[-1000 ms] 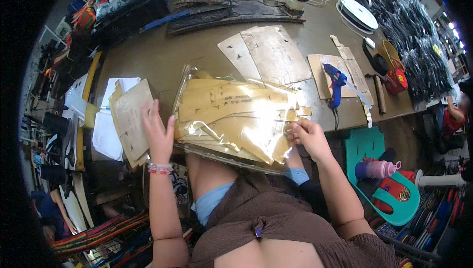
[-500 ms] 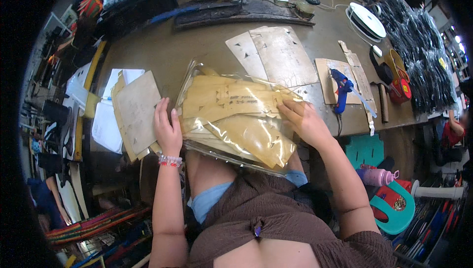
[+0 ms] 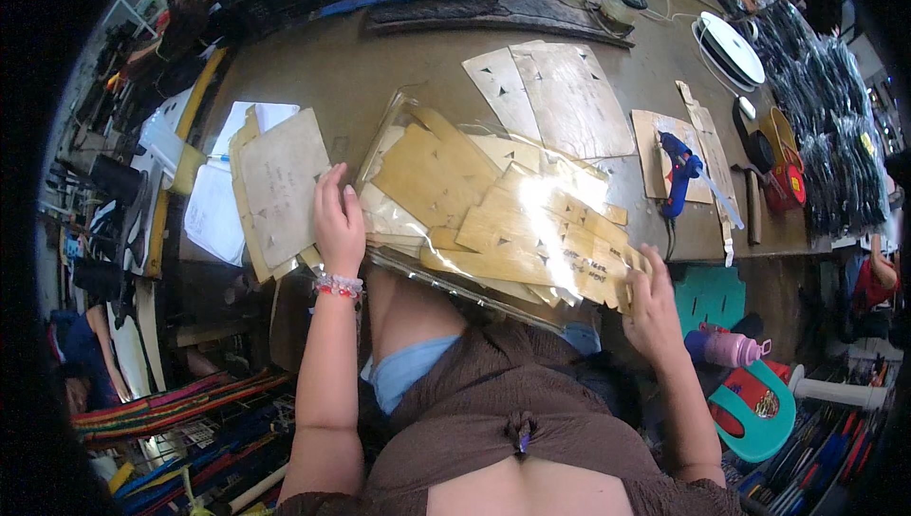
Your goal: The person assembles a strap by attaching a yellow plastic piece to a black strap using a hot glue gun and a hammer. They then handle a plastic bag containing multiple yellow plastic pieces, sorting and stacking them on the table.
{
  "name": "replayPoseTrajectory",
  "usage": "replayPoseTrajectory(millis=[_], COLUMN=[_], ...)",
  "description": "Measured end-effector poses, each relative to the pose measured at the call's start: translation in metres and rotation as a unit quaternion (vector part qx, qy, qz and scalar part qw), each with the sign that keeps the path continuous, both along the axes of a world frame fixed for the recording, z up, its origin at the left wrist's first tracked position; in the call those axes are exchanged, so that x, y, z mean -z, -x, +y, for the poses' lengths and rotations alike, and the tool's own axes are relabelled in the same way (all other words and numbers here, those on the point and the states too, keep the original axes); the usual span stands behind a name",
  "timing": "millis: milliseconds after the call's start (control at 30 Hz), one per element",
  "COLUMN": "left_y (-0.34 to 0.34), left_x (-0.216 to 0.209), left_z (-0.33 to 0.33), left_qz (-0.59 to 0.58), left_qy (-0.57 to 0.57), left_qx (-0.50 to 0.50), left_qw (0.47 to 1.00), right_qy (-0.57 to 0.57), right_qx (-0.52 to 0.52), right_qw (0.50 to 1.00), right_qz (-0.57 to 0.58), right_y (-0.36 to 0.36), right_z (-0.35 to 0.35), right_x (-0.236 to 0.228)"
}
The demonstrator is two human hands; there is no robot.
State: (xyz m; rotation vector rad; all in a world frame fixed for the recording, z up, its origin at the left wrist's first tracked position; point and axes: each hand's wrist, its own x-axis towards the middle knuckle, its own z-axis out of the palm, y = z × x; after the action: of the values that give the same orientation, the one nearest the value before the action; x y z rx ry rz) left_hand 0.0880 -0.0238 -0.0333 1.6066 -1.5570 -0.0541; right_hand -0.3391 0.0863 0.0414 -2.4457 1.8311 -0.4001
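A clear plastic bag [image 3: 493, 212] full of tan cardboard pattern pieces lies on the brown worktable [image 3: 380, 80], hanging over its near edge. My left hand [image 3: 338, 222] lies flat on the bag's left end, fingers pointing away from me, beside a stack of cardboard pieces [image 3: 280, 189]. My right hand [image 3: 653, 312] holds the bag's right end at the table edge, fingers curled around its corner.
More cardboard patterns [image 3: 555, 99] lie beyond the bag. A blue glue gun [image 3: 678, 170] rests on a cardboard piece to the right, near a white tape roll [image 3: 729, 46] and black bundles [image 3: 835, 127]. White papers [image 3: 223, 203] lie at left. A teal stool [image 3: 750, 402] stands below right.
My right hand slid from the bag's upper middle down to its right end at the table edge. The bag's pieces have shifted and spread toward the right. My left hand stays put.
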Motion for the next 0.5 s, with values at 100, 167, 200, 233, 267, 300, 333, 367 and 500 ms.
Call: replayPoseTrajectory(millis=[100,167,200,233,267,300,333,367,500], left_y=[-0.001,0.000,0.002,0.005,0.009,0.015,0.021,0.031,0.069], left_x=[-0.001,-0.004,-0.006,-0.009,-0.012,-0.015,-0.019,-0.022,-0.044], left_z=[-0.001,0.001,0.003,0.006,0.011,0.017,0.024,0.033,0.068], left_qz=[0.010,0.001,-0.012,-0.021,-0.010,0.003,0.017,0.056,0.122], left_qy=[0.000,0.011,0.022,0.028,0.033,0.035,0.030,0.020,-0.071], left_qx=[0.007,0.005,0.001,-0.004,0.005,0.014,0.022,0.060,0.199], left_qw=[1.000,1.000,1.000,0.999,0.999,0.999,0.999,0.996,0.970], right_qy=[-0.113,-0.145,-0.187,-0.228,-0.231,-0.232,-0.199,-0.166,-0.153], right_qx=[0.053,0.059,0.097,0.136,0.181,0.227,0.250,0.273,0.288], right_qw=[0.992,0.988,0.977,0.964,0.955,0.943,0.938,0.928,0.909], right_qz=[-0.019,-0.016,-0.014,-0.013,-0.042,-0.072,-0.132,-0.192,-0.259], right_y=[-0.004,0.012,0.026,0.042,0.056,0.069,0.078,0.083,0.081], right_z=[0.003,0.009,0.021,0.037,0.050,0.064,0.081,0.096,0.127], right_x=[-0.030,-0.067,-0.092,-0.118,-0.138,-0.157,-0.171,-0.182,-0.214])
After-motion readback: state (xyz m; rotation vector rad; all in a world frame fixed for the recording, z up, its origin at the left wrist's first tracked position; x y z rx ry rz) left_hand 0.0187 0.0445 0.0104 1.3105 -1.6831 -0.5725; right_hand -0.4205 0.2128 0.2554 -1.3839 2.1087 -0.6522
